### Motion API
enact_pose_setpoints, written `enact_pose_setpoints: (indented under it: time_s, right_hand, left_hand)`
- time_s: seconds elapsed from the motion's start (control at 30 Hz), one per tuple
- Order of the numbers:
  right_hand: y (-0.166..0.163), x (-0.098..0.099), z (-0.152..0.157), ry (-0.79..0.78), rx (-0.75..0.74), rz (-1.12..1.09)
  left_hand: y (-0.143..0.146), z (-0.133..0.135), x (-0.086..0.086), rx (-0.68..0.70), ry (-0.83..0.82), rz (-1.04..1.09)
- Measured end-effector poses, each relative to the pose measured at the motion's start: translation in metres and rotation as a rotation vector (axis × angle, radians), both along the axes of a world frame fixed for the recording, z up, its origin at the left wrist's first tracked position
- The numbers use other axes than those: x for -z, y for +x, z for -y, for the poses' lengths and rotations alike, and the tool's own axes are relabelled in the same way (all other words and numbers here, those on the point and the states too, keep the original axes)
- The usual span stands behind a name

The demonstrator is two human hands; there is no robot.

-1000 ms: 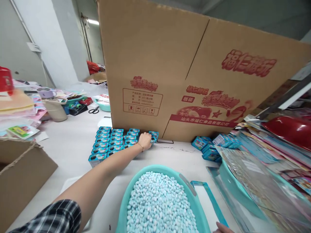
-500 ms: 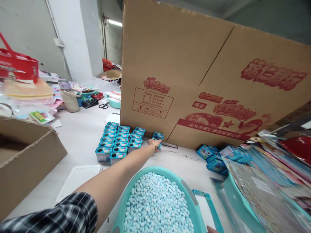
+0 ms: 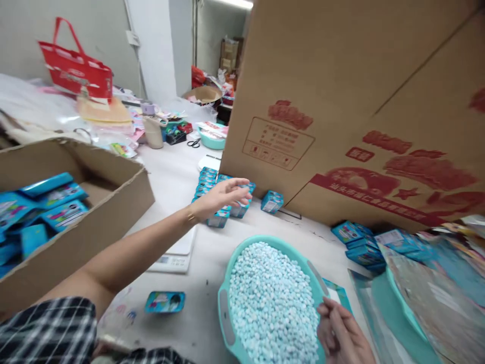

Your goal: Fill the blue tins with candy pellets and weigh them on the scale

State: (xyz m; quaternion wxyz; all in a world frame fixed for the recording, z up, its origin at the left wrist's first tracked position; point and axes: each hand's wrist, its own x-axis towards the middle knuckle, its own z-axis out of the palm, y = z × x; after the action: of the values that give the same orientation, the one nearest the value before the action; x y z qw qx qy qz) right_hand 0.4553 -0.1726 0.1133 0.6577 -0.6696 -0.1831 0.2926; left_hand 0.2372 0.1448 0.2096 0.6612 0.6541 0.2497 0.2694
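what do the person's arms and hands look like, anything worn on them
No gloves. The left hand has a thin gold-coloured bracelet at its wrist; the forearm is uncovered, with a black-and-white plaid sleeve on the upper arm. The right hand is ungloved too; its arm is out of view.

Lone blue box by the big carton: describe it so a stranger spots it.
Find the huge printed cardboard carton on the table. At its foot sits a small blue box. Unlike the packed rows by the left hand and the heap further right, it stands alone.
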Motion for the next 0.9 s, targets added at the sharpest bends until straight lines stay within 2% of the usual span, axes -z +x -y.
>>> enact_pose_setpoints:
  time_s: [0.03,0.1,0.17,0.23,0.27,0.33,0.4,0.47,0.57,0.63,0.73,0.8,0.9]
  right_hand:
    - [-0.009,-0.006,-0.014,-0.008,-0.062,0.033]
    - [-0.029,-0.018,-0.045,-0.055,-0.224,0.150]
    - [-0.047,-0.025,-0.077,-0.135,-0.462,0.316]
    - [-0.057,-0.022,-0.104,-0.231,-0.639,0.542]
    - [-0.058,-0.016,-0.113,-0.288,-0.667,0.685]
    - [-0.052,0.003,-0.125,-0.405,-0.608,0.988]
    - [-0.042,0.027,-0.126,-0.490,-0.534,1.182]
    - [-0.035,0.047,-0.121,-0.544,-0.541,1.235]
    - [-0.040,0.062,-0.110,-0.585,-0.588,1.246]
    - [-0.049,0.061,-0.105,-0.601,-0.620,1.228]
    - [-0.059,0.053,-0.100,-0.604,-0.660,1.181]
    - [-0.056,0.045,-0.096,-0.573,-0.650,1.155]
    - [-0.043,0.036,-0.089,-0.552,-0.553,1.023]
  left_hand:
    - [-0.040,0.016,0.003,-0.008,0.162,-0.016]
    - [-0.109,0.055,0.020,-0.002,0.432,-0.174]
    - [-0.156,0.097,0.050,0.069,0.553,-0.359]
    - [-0.178,0.132,0.085,0.113,0.586,-0.500]
    - [-0.182,0.145,0.102,0.103,0.594,-0.554]
    - [-0.179,0.162,0.129,0.021,0.601,-0.627]
    - [-0.174,0.169,0.144,-0.072,0.584,-0.656]
    - [-0.173,0.169,0.146,-0.128,0.560,-0.642]
    - [-0.181,0.154,0.133,-0.213,0.540,-0.543]
    - [-0.187,0.134,0.119,-0.292,0.558,-0.465]
    - [-0.188,0.089,0.102,-0.351,0.661,-0.433]
    - [-0.183,0.057,0.099,-0.343,0.745,-0.459]
    - [-0.169,0.020,0.104,-0.272,0.790,-0.527]
